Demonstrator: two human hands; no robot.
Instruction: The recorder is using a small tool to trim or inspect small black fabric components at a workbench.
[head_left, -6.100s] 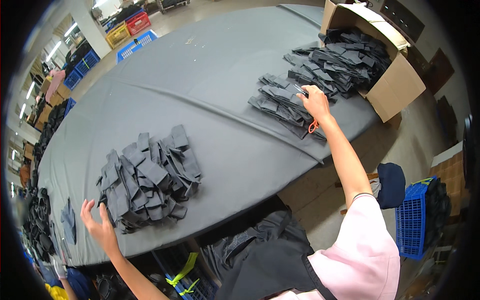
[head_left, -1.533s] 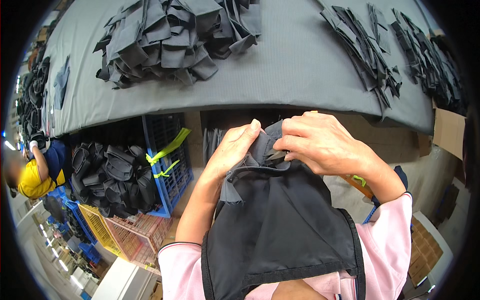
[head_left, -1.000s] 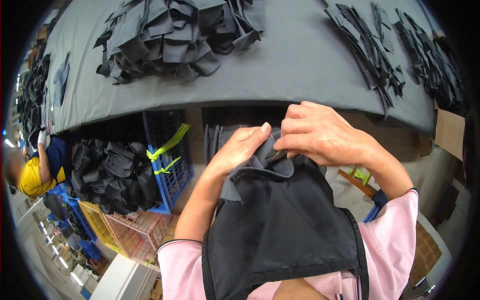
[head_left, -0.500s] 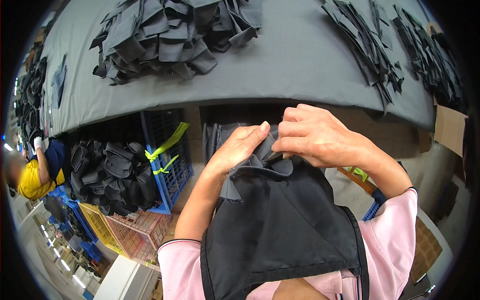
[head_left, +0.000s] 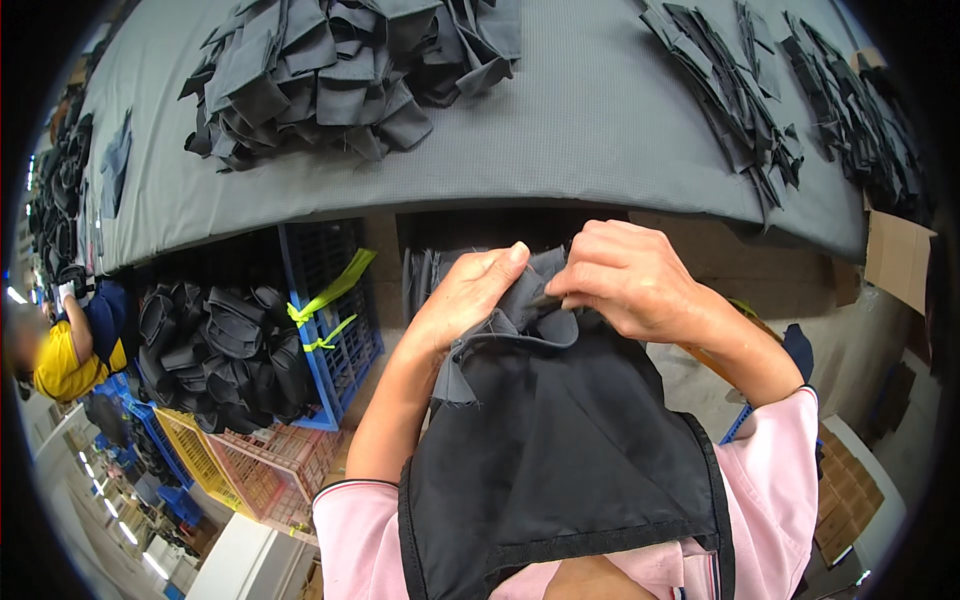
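Apron (head_left: 570, 450), black, lies nearest, between five and six o'clock; at the dial's centre a grey fabric strip (head_left: 510, 330) is gripped under the left hand's (head_left: 470, 295) thumb, while the right hand (head_left: 630, 280), close by but not touching it, pinches the strip's folded edge; toward nine, black pieces (head_left: 225, 350) heap against a blue crate (head_left: 338, 375); beyond, on the grey table (head_left: 580, 150), a fabric pile (head_left: 320, 80) sits at eleven, fabric bundles (head_left: 725, 100) at two
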